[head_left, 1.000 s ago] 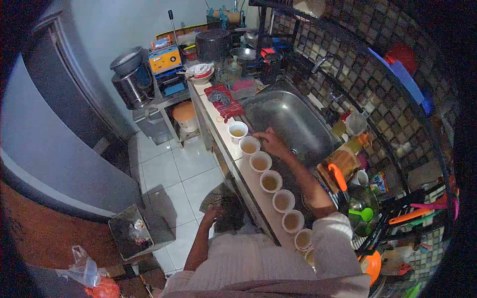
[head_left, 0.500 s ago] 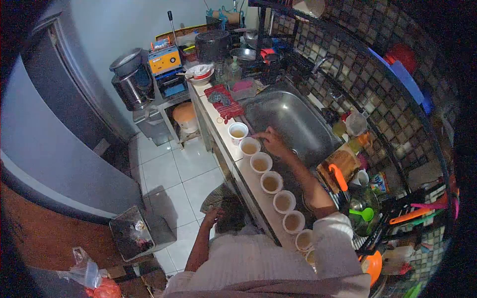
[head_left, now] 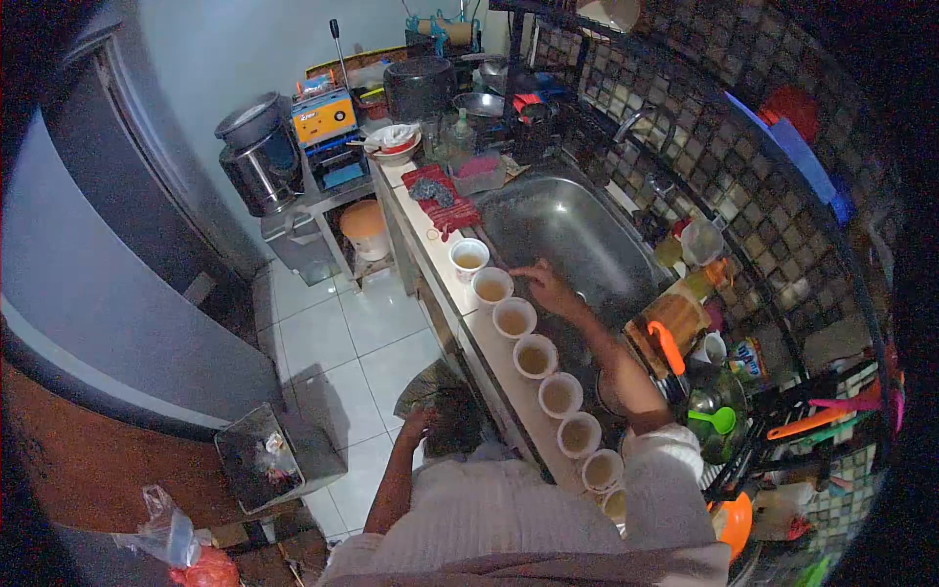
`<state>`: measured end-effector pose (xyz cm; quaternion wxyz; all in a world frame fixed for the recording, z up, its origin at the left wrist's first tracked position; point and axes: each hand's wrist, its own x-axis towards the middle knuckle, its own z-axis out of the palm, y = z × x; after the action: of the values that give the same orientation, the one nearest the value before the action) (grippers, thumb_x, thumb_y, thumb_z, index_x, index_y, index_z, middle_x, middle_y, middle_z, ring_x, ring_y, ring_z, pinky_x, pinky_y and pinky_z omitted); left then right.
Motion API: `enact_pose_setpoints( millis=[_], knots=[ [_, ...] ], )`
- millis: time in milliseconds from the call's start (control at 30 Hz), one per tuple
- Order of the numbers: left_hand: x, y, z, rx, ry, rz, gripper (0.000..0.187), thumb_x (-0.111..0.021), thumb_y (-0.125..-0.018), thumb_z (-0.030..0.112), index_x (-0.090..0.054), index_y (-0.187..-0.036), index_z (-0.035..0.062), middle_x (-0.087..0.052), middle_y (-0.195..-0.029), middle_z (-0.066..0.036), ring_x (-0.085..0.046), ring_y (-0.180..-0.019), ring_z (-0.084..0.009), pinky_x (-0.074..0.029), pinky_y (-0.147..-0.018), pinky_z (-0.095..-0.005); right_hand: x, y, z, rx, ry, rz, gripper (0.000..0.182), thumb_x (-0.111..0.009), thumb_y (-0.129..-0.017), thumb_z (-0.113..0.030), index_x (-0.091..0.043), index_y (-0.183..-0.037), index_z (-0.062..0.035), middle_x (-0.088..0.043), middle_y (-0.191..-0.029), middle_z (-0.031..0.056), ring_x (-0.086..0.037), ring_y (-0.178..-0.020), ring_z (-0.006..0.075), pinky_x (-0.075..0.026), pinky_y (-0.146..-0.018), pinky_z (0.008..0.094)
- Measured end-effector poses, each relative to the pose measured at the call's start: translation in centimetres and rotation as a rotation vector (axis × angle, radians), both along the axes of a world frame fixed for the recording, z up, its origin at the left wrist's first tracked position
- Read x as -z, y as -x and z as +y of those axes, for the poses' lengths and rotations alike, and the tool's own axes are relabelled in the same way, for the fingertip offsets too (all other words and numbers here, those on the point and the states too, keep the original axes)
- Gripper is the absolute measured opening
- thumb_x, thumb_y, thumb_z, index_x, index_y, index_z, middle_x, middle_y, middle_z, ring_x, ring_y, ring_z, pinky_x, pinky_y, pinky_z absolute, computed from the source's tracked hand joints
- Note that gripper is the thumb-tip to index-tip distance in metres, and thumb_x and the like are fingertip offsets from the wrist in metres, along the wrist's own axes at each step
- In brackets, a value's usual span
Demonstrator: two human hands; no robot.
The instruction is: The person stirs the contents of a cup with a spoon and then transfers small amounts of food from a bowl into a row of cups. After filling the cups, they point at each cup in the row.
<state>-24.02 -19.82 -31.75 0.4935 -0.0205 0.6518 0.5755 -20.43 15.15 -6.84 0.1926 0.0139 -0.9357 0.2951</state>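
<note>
Several cups of pale brown liquid stand in a row along the narrow counter (head_left: 502, 367). My right hand (head_left: 548, 289) reaches over the sink's near edge, its index finger stretched out beside the second cup (head_left: 491, 287) from the far end; it holds nothing. The farthest cup (head_left: 469, 256) stands just beyond it. My left hand (head_left: 421, 423) hangs low beside my body over the floor, near a dark round thing; its fingers are too dim to tell what they do.
Right of the cups lies the metal sink (head_left: 597, 230). A red cloth (head_left: 442, 201) lies past the cups. At right are a green spoon (head_left: 722, 421) and orange-handled utensils. An open bin (head_left: 269, 460) stands on the floor at left.
My right hand has moved slightly back toward me, from beside the farthest cup to beside the second one. My left hand has barely moved.
</note>
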Motion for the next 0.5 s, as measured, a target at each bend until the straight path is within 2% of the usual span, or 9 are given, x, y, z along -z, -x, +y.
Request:
enact_pose_setpoints(
  millis=[67, 133, 267, 333, 367, 433, 500],
  knots=[
    [-0.6, -0.2, 0.3, 0.014, 0.015, 0.031, 0.035, -0.043, -0.083, 0.044, -0.052, -0.099, 0.0141, -0.058, -0.085, 0.001, -0.049, -0.071, -0.0115, -0.037, -0.063, -0.03, 0.2, -0.7, 0.2, -0.014, 0.006, 0.015, 0.049, -0.041, -0.066, 0.005, -0.056, -0.108, -0.0165, -0.041, -0.074, 0.0095, -0.041, -0.074, 0.0218, -0.035, -0.07, 0.03],
    [0.1, 0.1, 0.4, 0.02, -0.015, -0.002, 0.035, -0.045, -0.082, 0.043, -0.052, -0.099, 0.0137, -0.058, -0.085, 0.001, -0.049, -0.071, -0.0117, -0.037, -0.062, -0.0295, 0.6, -1.3, 0.7, 0.081, 0.057, -0.199, 0.032, -0.054, -0.072, -0.009, -0.057, -0.104, -0.012, -0.052, -0.096, 0.0151, -0.048, -0.081, 0.028, -0.039, -0.076, 0.0379],
    [0.5, -0.1, 0.6, -0.019, -0.049, 0.004, 0.032, -0.047, -0.082, 0.04, -0.052, -0.098, 0.0123, -0.058, -0.083, 0.0, -0.048, -0.069, -0.0119, -0.037, -0.06, -0.027, 0.2, -1.7, 0.7, 0.107, 0.047, -0.283, 0.034, -0.055, -0.072, -0.009, -0.056, -0.106, -0.0107, -0.051, -0.1, 0.0163, -0.049, -0.085, 0.0265, -0.038, -0.077, 0.0385],
    [-1.0, -0.3, 0.7, 0.002, -0.034, 0.011, 0.031, -0.047, -0.082, 0.039, -0.051, -0.098, 0.0126, -0.058, -0.083, -0.001, -0.048, -0.068, -0.0119, -0.037, -0.06, -0.026, 0.1, -1.4, 0.5, 0.042, 0.081, -0.07, 0.037, -0.055, -0.071, -0.008, -0.055, -0.107, -0.0114, -0.053, -0.096, 0.0165, -0.049, -0.087, 0.0247, -0.039, -0.077, 0.0375],
    [-1.9, -0.3, 0.8, 0.022, -0.021, 0.023, 0.03, -0.047, -0.082, 0.038, -0.05, -0.098, 0.0128, -0.058, -0.083, -0.001, -0.048, -0.068, -0.0119, -0.037, -0.06, -0.025, -0.4, -1.4, 0.3, 0.041, 0.08, -0.069, 0.037, -0.055, -0.071, -0.008, -0.055, -0.107, -0.0114, -0.053, -0.096, 0.0165, -0.049, -0.087, 0.0247, -0.039, -0.077, 0.0375],
    [-1.4, -0.1, 0.7, 0.028, -0.022, 0.024, 0.029, -0.047, -0.082, 0.037, -0.05, -0.097, 0.0132, -0.058, -0.084, -0.001, -0.048, -0.068, -0.0119, -0.037, -0.06, -0.0255, -3.3, -1.5, -1.3, 0.113, 0.125, -0.366, 0.043, -0.055, -0.07, -0.007, -0.052, -0.112, -0.0132, -0.055, -0.095, 0.0165, -0.05, -0.086, 0.0234, -0.038, -0.08, 0.0369],
    [-0.3, 0.2, 0.6, 0.034, -0.023, 0.025, 0.027, -0.046, -0.082, 0.036, -0.05, -0.096, 0.0136, -0.058, -0.084, -0.001, -0.048, -0.068, -0.0118, -0.037, -0.06, -0.026, -3.6, -1.1, -1.4, 0.08, 0.098, -0.386, 0.044, -0.056, -0.071, -0.009, -0.05, -0.115, -0.0142, -0.055, -0.095, 0.0172, -0.05, -0.086, 0.0235, -0.037, -0.081, 0.0386]
  ],
)
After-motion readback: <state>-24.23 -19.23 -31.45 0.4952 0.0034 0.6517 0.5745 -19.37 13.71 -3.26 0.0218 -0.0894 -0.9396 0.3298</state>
